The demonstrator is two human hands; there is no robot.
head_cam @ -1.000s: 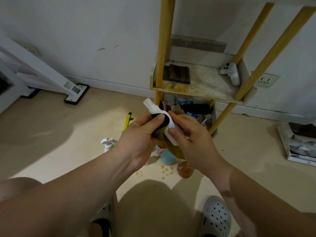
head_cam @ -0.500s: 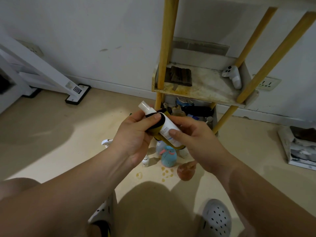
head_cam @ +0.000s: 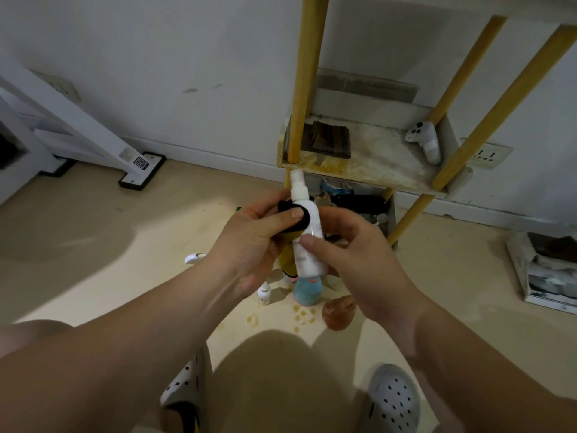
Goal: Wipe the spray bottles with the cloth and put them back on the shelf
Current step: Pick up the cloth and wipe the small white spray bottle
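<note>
while the left hand (head_cam: 249,242) is pinching the cloth (head_cam: 303,222) against the upper part of the bottle (head_cam: 307,264), thumb pressing on top and fingers curling behind, the right hand (head_cam: 359,254) is gripping the bottle's lower body, thumb lying across the front and fingers wrapping round the back. the bottle is standing nearly upright in the air between both hands, nozzle up, just in front of the shelf (head_cam: 384,170) edge. by the look of it, the wiping of this bottle is going on and is not yet done. no bottle is sitting on the shelf board in view; only a dark block (head_cam: 327,140) and a controller (head_cam: 424,140) are lying there. more are waiting on the floor below the hands: a white bottle (head_cam: 263,293), a blue bottle (head_cam: 305,292), an amber bottle (head_cam: 338,310) and a trigger head (head_cam: 194,257) showing beside the left wrist. most of the task is looking yet to come.
</note>
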